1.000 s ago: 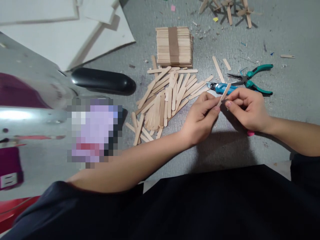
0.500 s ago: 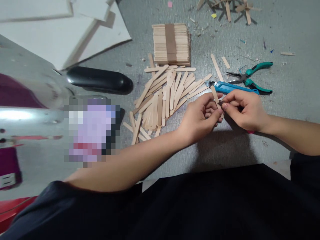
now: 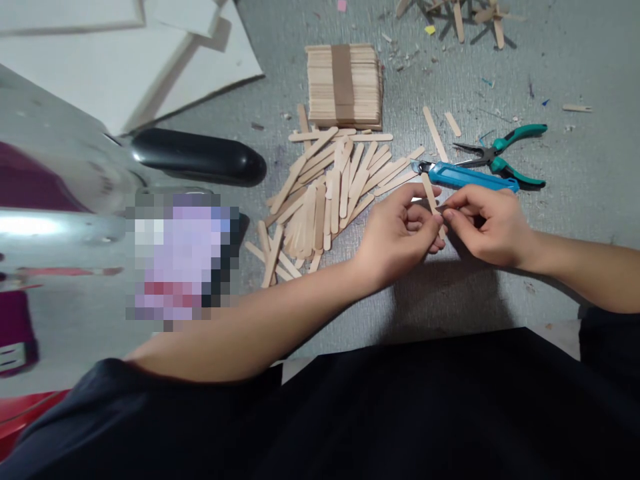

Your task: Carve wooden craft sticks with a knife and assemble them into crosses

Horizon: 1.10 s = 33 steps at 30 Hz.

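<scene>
My left hand (image 3: 407, 227) is closed on a wooden craft stick (image 3: 429, 190), which slants upward from between thumb and fingers. Close at its right side, my right hand (image 3: 487, 220) pinches a small dark piece (image 3: 441, 210) against the stick's edge; its kind is too small to make out. Just above the right hand lies a blue utility knife (image 3: 473, 178), with its tip pointing left. Long-nose pliers (image 3: 490, 156) with green handles rest open behind the knife. Loose craft sticks (image 3: 320, 200) are heaped to the left of my left hand.
A banded bundle of craft sticks (image 3: 343, 87) sits behind the heap. Assembled stick pieces (image 3: 495, 20) stand at the far edge. On the left are a black rounded object (image 3: 200, 157), a blurred-out phone-like item (image 3: 185, 257) and white boards (image 3: 75, 73). Scraps dot the grey table.
The right fingers and the dark piece have shifted slightly along the stick, so less of the piece shows. The left hand keeps its hold, and the view has moved a little.
</scene>
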### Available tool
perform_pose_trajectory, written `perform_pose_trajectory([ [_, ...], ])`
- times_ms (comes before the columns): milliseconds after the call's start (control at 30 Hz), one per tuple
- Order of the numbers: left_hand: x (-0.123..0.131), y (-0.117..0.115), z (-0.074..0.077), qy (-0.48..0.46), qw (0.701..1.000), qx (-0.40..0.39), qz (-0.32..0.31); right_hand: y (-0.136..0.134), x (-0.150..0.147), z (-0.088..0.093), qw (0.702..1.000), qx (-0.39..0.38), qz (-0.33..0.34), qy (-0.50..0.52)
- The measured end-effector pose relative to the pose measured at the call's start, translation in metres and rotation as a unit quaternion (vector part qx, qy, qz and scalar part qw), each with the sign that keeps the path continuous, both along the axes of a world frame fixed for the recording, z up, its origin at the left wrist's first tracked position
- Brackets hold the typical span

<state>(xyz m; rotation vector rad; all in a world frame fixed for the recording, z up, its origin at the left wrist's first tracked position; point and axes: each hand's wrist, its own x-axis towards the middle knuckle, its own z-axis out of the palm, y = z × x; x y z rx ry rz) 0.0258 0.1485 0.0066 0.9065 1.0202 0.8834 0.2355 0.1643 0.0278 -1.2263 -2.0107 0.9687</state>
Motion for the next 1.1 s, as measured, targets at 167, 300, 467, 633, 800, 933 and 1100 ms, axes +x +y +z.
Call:
perform_pose_trajectory([
  [167,-0.001,-0.003,-0.006,0.014,1.0,0.019,-0.008,-0.002,0.001,0.002,0.999,-0.011,-0.005,-0.041],
  [300,-0.003,-0.006,-0.01,0.044,0.998,0.04,-0.013,-0.004,0.0,0.004,0.998,-0.064,-0.006,-0.028],
  [467,-0.005,-0.008,-0.014,0.09,0.993,0.07,-0.032,-0.007,-0.004,0.008,0.993,-0.121,-0.004,0.0],
  [633,-0.006,-0.01,-0.015,0.097,0.991,0.082,-0.039,-0.005,-0.005,0.011,0.972,-0.229,-0.002,0.051],
  [800,-0.006,-0.009,-0.013,0.072,0.995,0.064,-0.038,0.002,-0.004,0.01,0.952,-0.286,0.018,0.11],
  [933,-0.007,-0.006,-0.01,0.047,0.996,0.062,-0.052,0.007,-0.003,0.011,0.943,-0.304,0.042,0.131],
  [1100,-0.008,-0.001,-0.011,0.015,0.995,0.076,-0.063,0.009,-0.003,0.014,0.942,-0.299,0.033,0.148],
])
